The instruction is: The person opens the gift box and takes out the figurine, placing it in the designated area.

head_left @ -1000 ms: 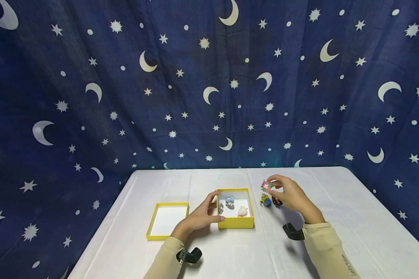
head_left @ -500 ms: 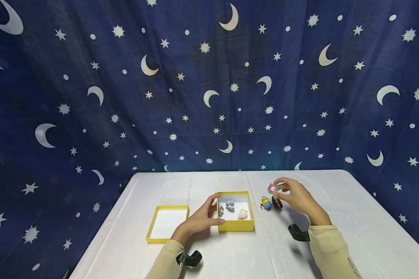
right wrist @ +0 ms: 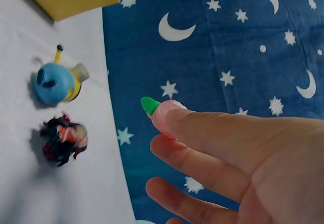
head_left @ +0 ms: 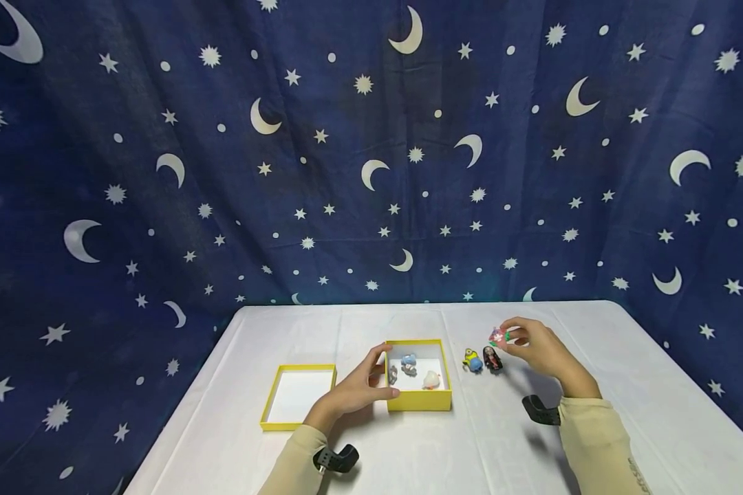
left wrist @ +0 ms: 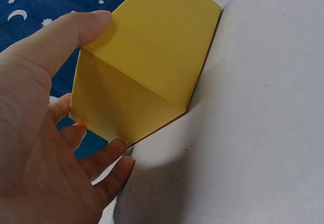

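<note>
My left hand (head_left: 354,390) grips the left side of an open yellow box (head_left: 419,401). The left wrist view shows the thumb on top of one edge and fingertips along the adjoining side. Inside the box lie several small figurines: a blue one (head_left: 408,359), grey ones and a white one (head_left: 431,379). Above the table on the right, my right hand (head_left: 543,352) pinches a pink figurine (right wrist: 162,118) with green parts between thumb and fingers. Just below it, a yellow-and-blue minion figurine (head_left: 472,361) and a dark figurine with red (head_left: 492,360) stand side by side.
A shallow yellow-rimmed lid (head_left: 300,397) with a white inside lies left of the box. Everything rests on a table with a white cloth (head_left: 421,454). Behind the table's far edge hangs a dark blue curtain (head_left: 334,179) with moons and stars.
My right hand has carried the pink figurine rightward, away from the box and past the two standing figurines, which now show fully. The left hand stays at the box.
</note>
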Demonstrator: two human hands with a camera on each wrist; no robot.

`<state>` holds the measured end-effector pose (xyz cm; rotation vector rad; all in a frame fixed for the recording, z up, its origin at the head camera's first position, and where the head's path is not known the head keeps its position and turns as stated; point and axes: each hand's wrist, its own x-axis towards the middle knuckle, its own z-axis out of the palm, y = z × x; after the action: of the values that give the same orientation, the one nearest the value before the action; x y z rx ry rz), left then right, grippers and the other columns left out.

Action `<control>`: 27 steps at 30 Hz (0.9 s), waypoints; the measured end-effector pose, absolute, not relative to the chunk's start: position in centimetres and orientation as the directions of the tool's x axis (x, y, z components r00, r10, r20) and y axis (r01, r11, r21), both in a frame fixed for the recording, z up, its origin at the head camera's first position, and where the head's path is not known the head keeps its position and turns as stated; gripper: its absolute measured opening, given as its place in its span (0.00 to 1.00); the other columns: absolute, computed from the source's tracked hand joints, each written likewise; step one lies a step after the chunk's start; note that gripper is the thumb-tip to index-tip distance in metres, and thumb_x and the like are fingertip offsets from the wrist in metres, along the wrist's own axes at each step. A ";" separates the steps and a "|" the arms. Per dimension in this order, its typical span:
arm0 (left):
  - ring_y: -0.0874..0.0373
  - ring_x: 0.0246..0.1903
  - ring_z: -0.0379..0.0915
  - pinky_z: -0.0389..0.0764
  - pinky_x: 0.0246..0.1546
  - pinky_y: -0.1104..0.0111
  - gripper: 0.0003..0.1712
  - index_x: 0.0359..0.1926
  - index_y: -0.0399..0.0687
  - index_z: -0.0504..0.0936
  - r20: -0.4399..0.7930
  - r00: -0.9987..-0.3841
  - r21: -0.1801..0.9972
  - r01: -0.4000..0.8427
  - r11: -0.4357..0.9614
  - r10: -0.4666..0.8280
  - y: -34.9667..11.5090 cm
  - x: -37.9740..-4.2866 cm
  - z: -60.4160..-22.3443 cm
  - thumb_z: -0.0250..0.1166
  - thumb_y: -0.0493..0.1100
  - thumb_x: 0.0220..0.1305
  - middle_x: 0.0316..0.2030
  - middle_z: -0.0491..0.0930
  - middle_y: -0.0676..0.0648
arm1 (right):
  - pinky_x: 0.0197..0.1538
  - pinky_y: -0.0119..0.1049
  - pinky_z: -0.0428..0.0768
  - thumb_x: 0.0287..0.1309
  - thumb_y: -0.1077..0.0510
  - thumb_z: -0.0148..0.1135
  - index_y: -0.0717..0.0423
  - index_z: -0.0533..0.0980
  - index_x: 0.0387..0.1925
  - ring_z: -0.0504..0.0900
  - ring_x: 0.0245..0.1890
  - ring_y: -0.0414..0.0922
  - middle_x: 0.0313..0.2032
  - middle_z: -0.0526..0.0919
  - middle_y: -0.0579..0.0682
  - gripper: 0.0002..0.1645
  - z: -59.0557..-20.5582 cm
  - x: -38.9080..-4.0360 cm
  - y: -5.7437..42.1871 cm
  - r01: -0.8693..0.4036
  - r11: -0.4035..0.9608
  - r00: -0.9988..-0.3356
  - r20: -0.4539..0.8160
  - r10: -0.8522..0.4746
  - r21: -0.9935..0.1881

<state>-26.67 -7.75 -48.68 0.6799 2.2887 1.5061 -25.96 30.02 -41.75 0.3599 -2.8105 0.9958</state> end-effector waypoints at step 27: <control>0.42 0.75 0.59 0.62 0.75 0.47 0.52 0.78 0.54 0.50 0.005 -0.833 0.921 0.219 0.321 0.553 -7.9 -26.7 -48.6 0.71 0.48 0.61 0.80 0.48 0.44 | 0.46 0.51 0.82 0.54 0.66 0.70 0.68 0.75 0.45 0.86 0.44 0.60 0.42 0.87 0.68 0.18 -45.3 -27.6 32.8 -0.071 0.752 -0.995 -0.005 -0.097 -0.655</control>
<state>-26.74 -7.92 -48.64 0.6928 2.2806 1.5157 -27.56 32.77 -45.33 0.1429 -2.9764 1.1101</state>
